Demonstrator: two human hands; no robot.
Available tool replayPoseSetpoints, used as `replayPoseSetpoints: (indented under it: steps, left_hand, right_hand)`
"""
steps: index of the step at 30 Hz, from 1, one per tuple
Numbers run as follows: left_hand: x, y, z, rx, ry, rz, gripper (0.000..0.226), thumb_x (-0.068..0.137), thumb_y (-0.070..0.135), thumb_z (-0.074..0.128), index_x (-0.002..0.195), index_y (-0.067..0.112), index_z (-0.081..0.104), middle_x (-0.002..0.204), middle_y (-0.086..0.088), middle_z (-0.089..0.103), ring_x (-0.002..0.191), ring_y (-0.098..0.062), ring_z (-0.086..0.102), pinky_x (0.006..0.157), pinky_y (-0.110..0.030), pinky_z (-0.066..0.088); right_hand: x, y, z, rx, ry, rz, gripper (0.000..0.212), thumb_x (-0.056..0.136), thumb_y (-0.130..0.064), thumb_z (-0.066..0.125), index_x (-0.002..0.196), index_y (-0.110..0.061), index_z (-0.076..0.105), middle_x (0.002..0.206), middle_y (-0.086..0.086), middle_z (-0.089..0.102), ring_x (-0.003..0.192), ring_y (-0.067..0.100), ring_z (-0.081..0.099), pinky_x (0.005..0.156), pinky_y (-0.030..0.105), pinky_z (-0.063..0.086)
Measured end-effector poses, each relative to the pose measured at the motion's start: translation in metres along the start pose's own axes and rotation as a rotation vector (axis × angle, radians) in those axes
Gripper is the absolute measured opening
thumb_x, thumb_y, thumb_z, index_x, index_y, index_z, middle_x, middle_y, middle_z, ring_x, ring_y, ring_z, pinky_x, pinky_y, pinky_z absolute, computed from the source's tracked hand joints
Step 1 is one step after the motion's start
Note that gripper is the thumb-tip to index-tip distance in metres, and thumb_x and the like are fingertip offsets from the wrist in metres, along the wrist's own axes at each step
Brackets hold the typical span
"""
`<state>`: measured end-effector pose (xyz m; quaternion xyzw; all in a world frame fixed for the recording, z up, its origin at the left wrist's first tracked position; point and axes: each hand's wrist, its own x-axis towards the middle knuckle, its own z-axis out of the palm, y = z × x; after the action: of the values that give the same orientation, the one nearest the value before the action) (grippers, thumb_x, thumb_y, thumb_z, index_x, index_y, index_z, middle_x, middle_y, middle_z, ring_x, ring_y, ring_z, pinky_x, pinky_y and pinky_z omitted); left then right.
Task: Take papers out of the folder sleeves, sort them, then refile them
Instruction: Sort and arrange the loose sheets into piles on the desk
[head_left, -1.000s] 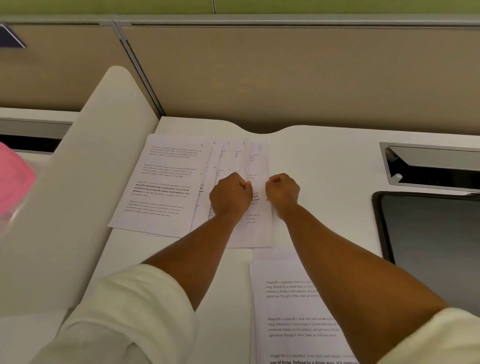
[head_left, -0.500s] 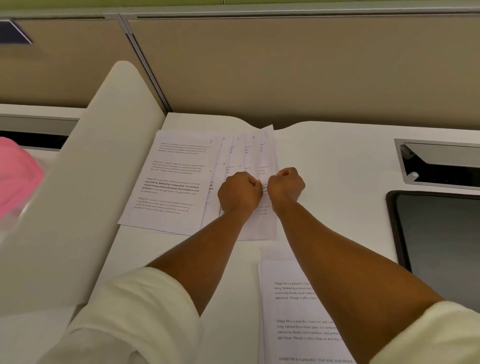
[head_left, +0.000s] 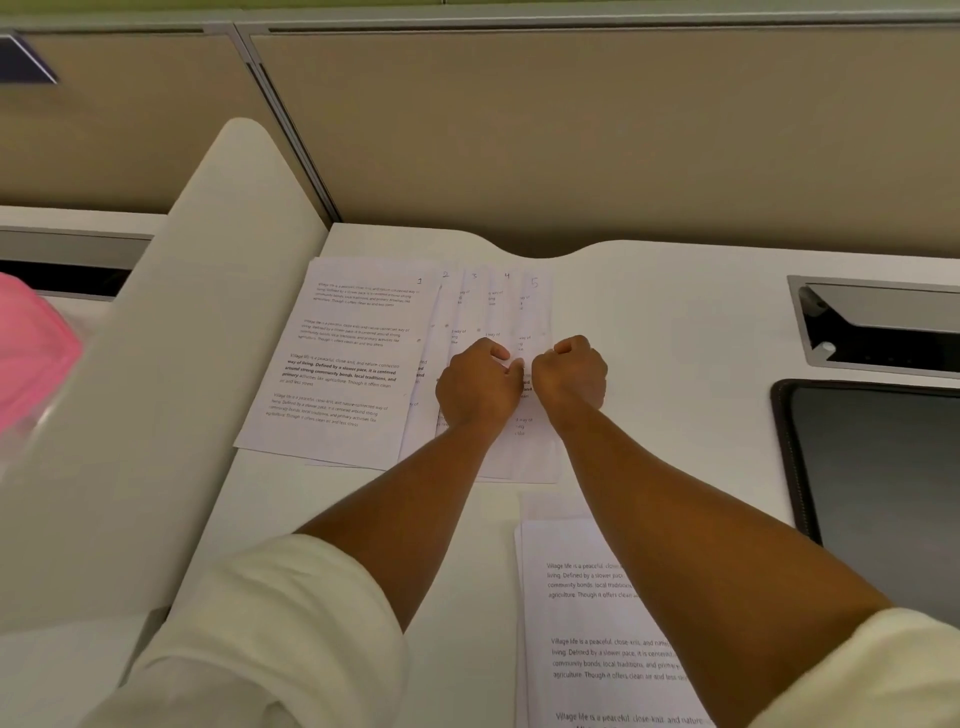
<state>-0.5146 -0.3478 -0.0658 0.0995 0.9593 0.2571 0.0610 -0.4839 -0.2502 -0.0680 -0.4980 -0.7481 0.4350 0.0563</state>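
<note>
Nearest the viewer, a printed stack (head_left: 597, 623) lies on the white desk (head_left: 675, 312). Beyond it, fanned pages numbered one to five (head_left: 363, 358) are pinched by the curled left hand (head_left: 478, 387) and right hand (head_left: 569, 376). Uneven pulling could disorder the fan.
</note>
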Motion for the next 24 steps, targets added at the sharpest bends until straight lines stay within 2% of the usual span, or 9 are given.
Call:
replayPoseSetpoints:
  steps: [6, 11, 15, 17, 19, 20, 21, 24]
  left_hand:
    - [-0.008, 0.003, -0.006, -0.017, 0.016, -0.012, 0.037, 0.093, 0.061, 0.055, 0.106, 0.028, 0.065, 0.103, 0.009, 0.071, 0.092, -0.015, 0.067, 0.073, -0.022, 0.046]
    - [-0.026, 0.01, -0.017, -0.041, 0.038, -0.012, 0.029, 0.096, 0.053, 0.055, 0.102, 0.027, 0.066, 0.101, 0.008, 0.071, 0.088, -0.013, 0.066, 0.072, -0.021, 0.045]
    - [-0.049, 0.016, -0.027, -0.072, 0.03, -0.028, 0.027, 0.096, 0.05, 0.056, 0.1, 0.026, 0.068, 0.097, 0.009, 0.072, 0.087, -0.013, 0.066, 0.071, -0.023, 0.043]
    - [-0.065, 0.021, -0.033, -0.087, 0.03, -0.032, 0.027, 0.096, 0.049, 0.056, 0.099, 0.025, 0.068, 0.096, 0.009, 0.072, 0.085, -0.011, 0.064, 0.072, -0.023, 0.043]
    - [-0.082, 0.027, -0.039, -0.109, 0.033, -0.041, 0.026, 0.096, 0.047, 0.056, 0.099, 0.025, 0.069, 0.096, 0.008, 0.072, 0.081, -0.01, 0.061, 0.071, -0.023, 0.044]
    - [-0.09, 0.03, -0.041, -0.121, 0.026, -0.048, 0.026, 0.095, 0.046, 0.057, 0.099, 0.025, 0.07, 0.096, 0.008, 0.072, 0.08, -0.011, 0.062, 0.071, -0.024, 0.044]
    - [-0.098, 0.032, -0.042, -0.133, 0.015, -0.057, 0.024, 0.094, 0.046, 0.057, 0.099, 0.025, 0.07, 0.096, 0.008, 0.072, 0.081, -0.012, 0.062, 0.071, -0.024, 0.044]
    - [-0.125, 0.038, -0.044, -0.17, -0.031, -0.093, 0.023, 0.093, 0.044, 0.059, 0.099, 0.025, 0.07, 0.098, 0.008, 0.072, 0.083, -0.013, 0.062, 0.072, -0.026, 0.045]
  right_hand:
    - [-0.001, 0.002, -0.012, 0.015, -0.056, 0.019, 0.035, 0.09, -0.026, 0.057, 0.122, -0.012, 0.057, 0.124, 0.006, 0.059, 0.113, 0.026, 0.058, 0.095, 0.042, 0.051]
    - [-0.012, 0.015, -0.038, 0.025, -0.063, -0.023, 0.036, 0.091, -0.023, 0.058, 0.124, -0.01, 0.058, 0.125, 0.007, 0.061, 0.115, 0.026, 0.058, 0.097, 0.042, 0.05]
    - [-0.027, 0.029, -0.067, 0.036, -0.074, -0.038, 0.032, 0.09, -0.023, 0.059, 0.119, -0.011, 0.061, 0.118, 0.004, 0.064, 0.111, 0.024, 0.059, 0.095, 0.041, 0.052]
    - [-0.04, 0.037, -0.084, 0.057, -0.1, -0.046, 0.023, 0.089, -0.022, 0.058, 0.11, -0.014, 0.063, 0.107, 0.0, 0.065, 0.103, 0.022, 0.061, 0.088, 0.037, 0.053]
    - [-0.051, 0.046, -0.101, 0.048, -0.118, -0.059, 0.004, 0.086, -0.021, 0.057, 0.083, -0.024, 0.058, 0.084, -0.007, 0.057, 0.08, 0.018, 0.057, 0.066, 0.029, 0.049]
    - [-0.058, 0.051, -0.11, 0.037, -0.128, -0.071, 0.019, 0.085, -0.02, 0.056, 0.071, -0.028, 0.048, 0.073, -0.01, 0.048, 0.068, 0.015, 0.049, 0.055, 0.026, 0.04]
    - [-0.064, 0.057, -0.118, 0.023, -0.137, -0.081, 0.027, 0.084, -0.02, 0.056, 0.065, -0.028, 0.04, 0.068, -0.012, 0.041, 0.06, 0.012, 0.042, 0.05, 0.024, 0.032]
    - [-0.082, 0.078, -0.145, 0.012, -0.142, -0.091, 0.025, 0.085, -0.018, 0.055, 0.067, -0.028, 0.041, 0.07, -0.012, 0.043, 0.061, 0.011, 0.041, 0.052, 0.023, 0.031]
